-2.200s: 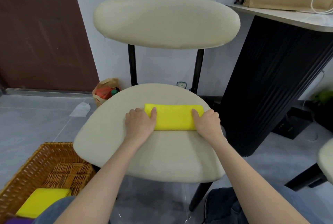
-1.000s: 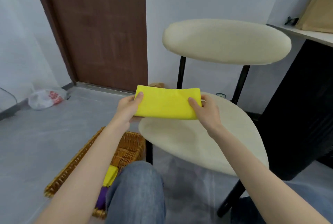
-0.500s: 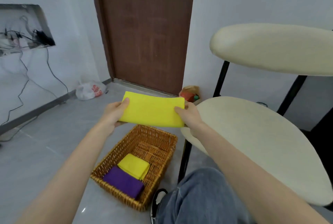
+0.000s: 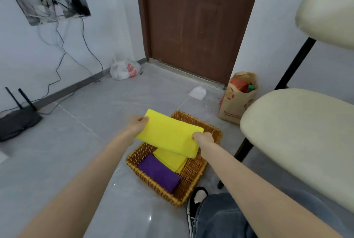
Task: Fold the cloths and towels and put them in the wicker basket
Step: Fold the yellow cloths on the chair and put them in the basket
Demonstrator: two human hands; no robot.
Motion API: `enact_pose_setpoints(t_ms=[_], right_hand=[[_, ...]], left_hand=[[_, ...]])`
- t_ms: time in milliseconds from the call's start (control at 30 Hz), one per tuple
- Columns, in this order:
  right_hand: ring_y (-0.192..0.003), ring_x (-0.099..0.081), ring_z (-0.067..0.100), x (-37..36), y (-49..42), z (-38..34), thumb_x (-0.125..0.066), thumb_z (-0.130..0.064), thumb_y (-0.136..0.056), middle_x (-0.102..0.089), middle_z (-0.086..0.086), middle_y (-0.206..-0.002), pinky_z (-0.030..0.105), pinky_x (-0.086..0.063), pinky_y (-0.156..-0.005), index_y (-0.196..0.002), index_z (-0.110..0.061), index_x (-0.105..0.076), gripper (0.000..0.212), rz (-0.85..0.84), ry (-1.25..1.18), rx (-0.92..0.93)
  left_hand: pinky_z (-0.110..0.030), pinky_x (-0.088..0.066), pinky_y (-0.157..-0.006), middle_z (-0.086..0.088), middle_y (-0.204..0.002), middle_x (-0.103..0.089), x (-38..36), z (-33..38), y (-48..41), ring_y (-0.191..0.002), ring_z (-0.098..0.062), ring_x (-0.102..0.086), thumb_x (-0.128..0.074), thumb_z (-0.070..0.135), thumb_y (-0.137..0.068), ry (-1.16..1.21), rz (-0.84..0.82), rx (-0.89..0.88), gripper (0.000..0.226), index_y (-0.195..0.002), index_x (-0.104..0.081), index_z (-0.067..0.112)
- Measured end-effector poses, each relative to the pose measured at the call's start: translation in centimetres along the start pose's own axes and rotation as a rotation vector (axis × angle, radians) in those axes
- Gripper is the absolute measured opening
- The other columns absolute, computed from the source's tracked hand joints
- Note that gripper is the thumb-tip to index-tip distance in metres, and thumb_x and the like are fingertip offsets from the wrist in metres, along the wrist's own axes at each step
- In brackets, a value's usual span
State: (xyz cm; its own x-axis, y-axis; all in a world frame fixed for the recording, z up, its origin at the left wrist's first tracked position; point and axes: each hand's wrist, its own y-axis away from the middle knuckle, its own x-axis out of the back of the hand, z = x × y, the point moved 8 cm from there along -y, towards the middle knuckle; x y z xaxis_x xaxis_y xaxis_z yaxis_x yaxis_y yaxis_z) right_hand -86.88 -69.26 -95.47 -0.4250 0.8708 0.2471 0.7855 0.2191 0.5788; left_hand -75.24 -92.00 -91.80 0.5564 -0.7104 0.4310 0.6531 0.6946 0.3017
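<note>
Bright even indoor light, soft shadows, faint floor glare, wide-angle bending at edges, slight motion blur

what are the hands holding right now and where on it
Both hands hold the folded yellow cloth by its two short ends, above the wicker basket: the left hand pinches the far-left end, the right hand the near-right end.

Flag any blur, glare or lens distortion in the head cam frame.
Head view: wide-angle stretch, the door leans and the chair balloons at the right edge; small glare spots on the floor; light soft and even, shadows faint; held yellow cloth and basket only slightly soft.
</note>
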Motion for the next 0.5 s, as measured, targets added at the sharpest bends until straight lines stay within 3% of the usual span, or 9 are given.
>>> enact_pose_setpoints(t_ms=[200,300,367,500], right_hand=[[-0.111,-0.055,0.037,-4.6,-3.9,6.8,-0.046,-0.007,-0.091,-0.055,0.017,-0.12,0.046,-0.049,-0.093,-0.121,0.0,-0.048,0.031,-0.01,-0.039,-0.161],[-0.106,-0.057,0.035,-6.4,-5.6,10.3,-0.044,-0.004,-0.092,-0.057,0.018,-0.119,0.047,-0.05,-0.093,-0.124,-0.001,-0.05,0.032,-0.021,-0.083,-0.23],[-0.102,-0.056,0.032,-7.5,-6.6,12.4,-0.044,-0.003,-0.093,-0.057,0.016,-0.115,0.047,-0.052,-0.09,-0.124,-0.002,-0.049,0.031,-0.035,-0.095,-0.278],[-0.096,-0.054,0.03,-9.1,-8.2,15.6,-0.044,-0.002,-0.096,-0.054,0.014,-0.109,0.039,-0.051,-0.074,-0.121,-0.004,-0.048,0.025,-0.076,-0.103,-0.346]], left_hand=[[-0.032,-0.025,-0.057,-0.001,-0.066,-0.038,-1.1,-4.9,-3.1,-0.073,-0.02,-0.038,-0.043,0.016,-0.1,-0.248,0.045,-0.017,0.036,-0.064,-0.04,0.016],[-0.032,-0.034,-0.073,-0.017,-0.091,-0.058,-2.2,-7.2,-5.0,-0.091,-0.025,-0.052,-0.044,0.014,-0.1,-0.329,0.009,-0.027,0.02,-0.095,-0.061,0.005],[-0.032,-0.038,-0.082,-0.019,-0.108,-0.062,-2.9,-8.6,-6.0,-0.106,-0.03,-0.055,-0.044,0.014,-0.1,-0.361,0.005,-0.048,0.026,-0.114,-0.062,0.002],[-0.03,-0.032,-0.071,-0.017,-0.094,-0.061,-4.7,-11.2,-7.8,-0.093,-0.025,-0.056,-0.045,0.01,-0.099,-0.439,-0.023,-0.117,0.023,-0.103,-0.062,-0.004]])
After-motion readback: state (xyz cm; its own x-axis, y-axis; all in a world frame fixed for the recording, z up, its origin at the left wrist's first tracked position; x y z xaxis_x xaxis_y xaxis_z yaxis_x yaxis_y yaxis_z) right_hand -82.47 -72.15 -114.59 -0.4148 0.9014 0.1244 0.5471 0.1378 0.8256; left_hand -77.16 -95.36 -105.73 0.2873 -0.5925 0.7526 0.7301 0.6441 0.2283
